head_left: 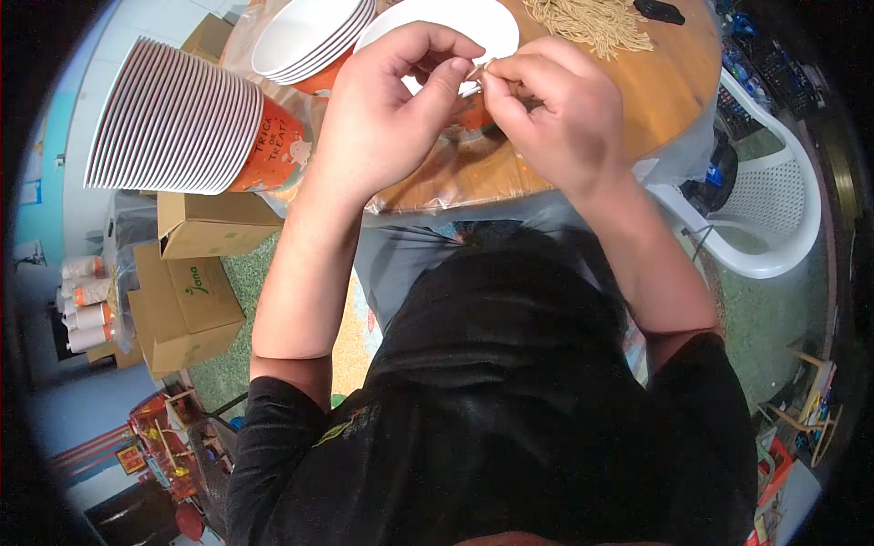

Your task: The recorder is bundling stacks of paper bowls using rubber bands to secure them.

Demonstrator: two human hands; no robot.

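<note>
Over the round wooden table, my left hand (pixel 393 114) and my right hand (pixel 566 118) meet fingertip to fingertip. Both are closed in a pinch on what looks like a thin tan cord (pixel 478 73), mostly covered by the fingers. Right beneath them is an orange paper bucket (pixel 496 29) with a white inside, its near side partly hidden by my hands. A pile of tan cords (pixel 592 25) lies beyond my right hand. Left of the bucket stands a short stack of white-lined buckets (pixel 305 38).
A tall nested stack of orange-and-white buckets (pixel 173 127) leans at the left. Below it are open cardboard boxes (pixel 196 305). A small black object (pixel 659 11) lies by the cords on the plastic-covered table (pixel 669 100). A white plastic chair (pixel 774 196) stands at the right.
</note>
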